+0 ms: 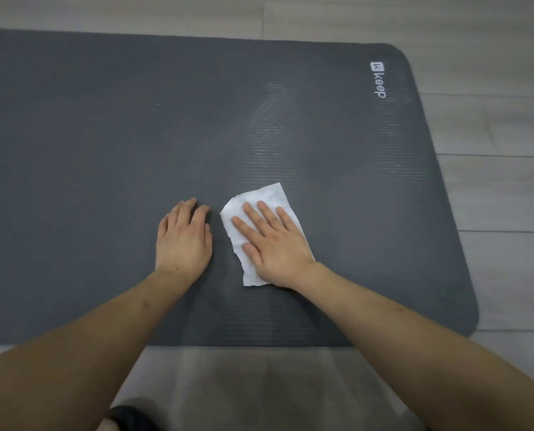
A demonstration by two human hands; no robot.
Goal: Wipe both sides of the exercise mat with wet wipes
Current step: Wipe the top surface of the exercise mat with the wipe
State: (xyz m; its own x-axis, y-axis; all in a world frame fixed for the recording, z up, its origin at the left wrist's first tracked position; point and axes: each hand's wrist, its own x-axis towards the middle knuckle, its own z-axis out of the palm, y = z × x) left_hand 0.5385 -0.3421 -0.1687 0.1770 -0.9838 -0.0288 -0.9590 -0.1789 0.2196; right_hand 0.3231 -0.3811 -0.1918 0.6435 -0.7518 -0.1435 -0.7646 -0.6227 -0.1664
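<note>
- The ribbed grey foam exercise mat (104,150) lay flat on pale plank floor (492,181), its left end cut off.
- The right hand (275,241) pressed flat, fingers straight, on a crumpled white wet wipe (259,200) near the mat's near edge.
- The left hand (183,241) rested beside it, fingers relaxed.

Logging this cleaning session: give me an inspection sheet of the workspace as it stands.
Surface: grey exercise mat lies flat on pale wood-look floor; damp streaks show near the logo end.
Job's things: white wet wipe spread flat on the mat.
Clutter: nothing seen.
Hands: right hand presses the wipe with straight fingers; left hand rests on bare mat beside it, fingers bent at the tips, holding nothing.
Cables: nothing seen.
Surroundings: floor planks on all visible sides; a dark object at the bottom edge, cannot tell what.
</note>
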